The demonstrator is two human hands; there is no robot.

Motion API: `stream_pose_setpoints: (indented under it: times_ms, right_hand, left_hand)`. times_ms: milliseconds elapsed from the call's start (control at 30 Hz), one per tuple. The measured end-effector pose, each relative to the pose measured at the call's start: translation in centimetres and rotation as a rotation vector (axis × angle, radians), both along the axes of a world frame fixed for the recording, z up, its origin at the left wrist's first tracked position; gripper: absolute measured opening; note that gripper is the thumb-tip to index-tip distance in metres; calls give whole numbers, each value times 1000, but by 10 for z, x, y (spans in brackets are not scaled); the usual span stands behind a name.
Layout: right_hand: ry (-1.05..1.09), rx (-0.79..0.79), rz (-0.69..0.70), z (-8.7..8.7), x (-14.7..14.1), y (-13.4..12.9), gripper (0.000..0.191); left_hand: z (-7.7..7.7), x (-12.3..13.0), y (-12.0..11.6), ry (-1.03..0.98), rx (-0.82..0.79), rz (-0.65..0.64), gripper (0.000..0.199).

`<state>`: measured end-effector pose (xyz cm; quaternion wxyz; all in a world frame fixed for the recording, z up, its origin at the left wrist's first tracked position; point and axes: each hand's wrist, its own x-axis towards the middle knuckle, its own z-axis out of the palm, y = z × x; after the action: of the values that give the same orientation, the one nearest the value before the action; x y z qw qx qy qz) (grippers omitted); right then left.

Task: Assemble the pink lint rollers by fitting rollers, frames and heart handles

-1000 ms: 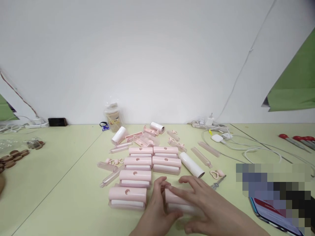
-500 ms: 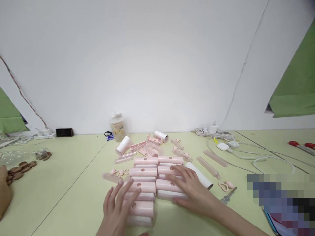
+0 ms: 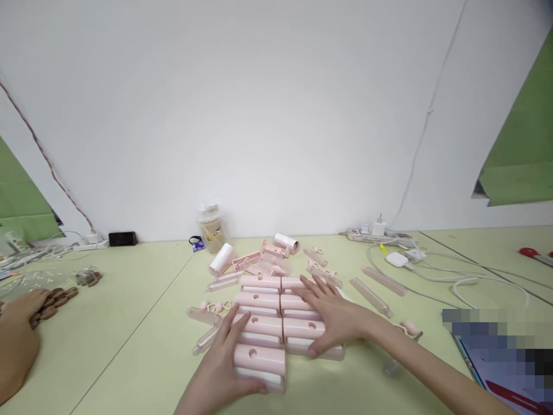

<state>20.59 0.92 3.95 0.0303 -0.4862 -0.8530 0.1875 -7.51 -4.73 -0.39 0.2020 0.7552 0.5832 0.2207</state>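
Pale pink cylindrical cases with a round hole on top and white and clear undersides lie in two touching columns, a left column [image 3: 271,358] and a right column [image 3: 297,328]. My left hand [image 3: 218,363] spans the left ends of the nearer left cases, fingers spread, thumb along the front one. Across the right column lies my right hand [image 3: 339,317], fingers fanned over the cases and thumb at the nearest one's front edge. It hides the right ends of several cases. Neither hand lifts anything.
Behind the cases lie loose pink parts [image 3: 247,260], white tubes [image 3: 222,259] and clear strips [image 3: 370,295]. A bagged cup [image 3: 212,233] stands by the wall. Cables [image 3: 432,279] and a tablet-like thing [image 3: 469,357] are right. Another person's hand [image 3: 21,323] touches brown discs [image 3: 56,301] at left.
My left hand has shifted right and its thumb now shows along the front case. My right hand has spread farther over the right column. The columns sit more tightly aligned; the view has shifted slightly.
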Motion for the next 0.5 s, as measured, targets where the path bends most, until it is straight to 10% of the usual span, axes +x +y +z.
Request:
stream_pose_setpoints:
  times_ms: [200, 500]
  right_hand:
    - [271, 176, -93, 3, -13, 33, 61]
    - [190, 342, -439, 0, -37, 159, 29]
  left_hand:
    - [0, -3, 2, 200, 363, -81, 99]
    - [-20, -3, 2, 2, 964, 1, 21]
